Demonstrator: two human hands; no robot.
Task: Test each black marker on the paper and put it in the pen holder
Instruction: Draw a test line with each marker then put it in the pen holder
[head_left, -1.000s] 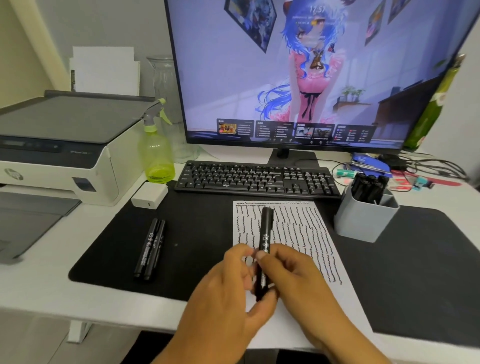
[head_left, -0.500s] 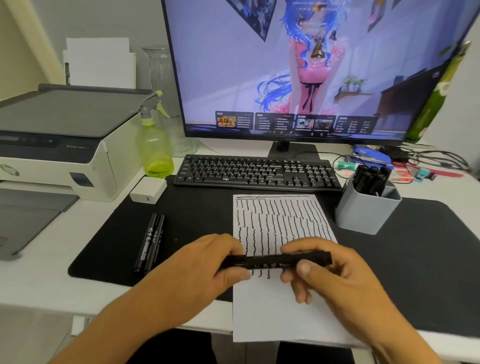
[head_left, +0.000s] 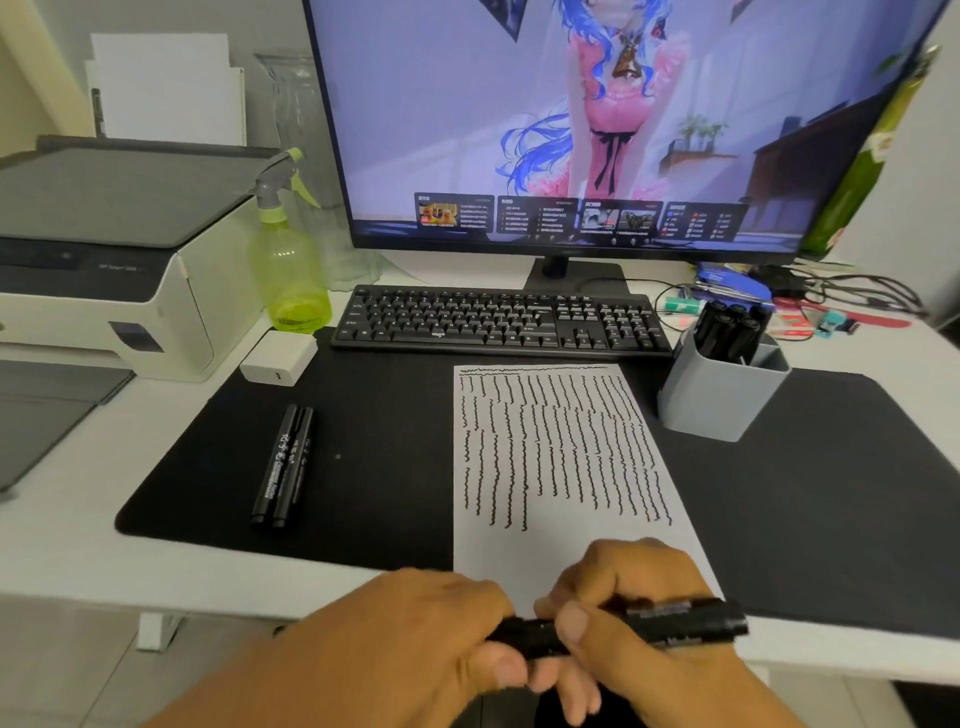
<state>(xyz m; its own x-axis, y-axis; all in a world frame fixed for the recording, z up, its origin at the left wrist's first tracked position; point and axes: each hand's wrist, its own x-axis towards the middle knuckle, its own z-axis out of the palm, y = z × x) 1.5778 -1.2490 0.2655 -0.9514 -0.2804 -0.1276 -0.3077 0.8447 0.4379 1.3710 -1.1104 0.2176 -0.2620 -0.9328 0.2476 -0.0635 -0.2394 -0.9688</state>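
Observation:
A black marker (head_left: 670, 623) lies level between both hands, near the desk's front edge. My left hand (head_left: 415, 634) grips its left end and my right hand (head_left: 623, 623) grips its middle. Whether its cap is on or off is hidden by the fingers. The white paper (head_left: 550, 447), covered with several wavy black lines, lies on the black desk mat (head_left: 374, 441). Two more black markers (head_left: 283, 465) rest side by side on the mat to the left. The grey pen holder (head_left: 722, 395) at the right holds several black markers (head_left: 730, 330).
A black keyboard (head_left: 498, 322) and a monitor (head_left: 597, 124) stand behind the paper. A green spray bottle (head_left: 285, 260), a white charger (head_left: 278, 357) and a printer (head_left: 104, 249) are on the left. Cables and small items (head_left: 810, 306) clutter the back right.
The marker turned from upright to level. Both hands then drew it back from over the paper to the desk's front edge.

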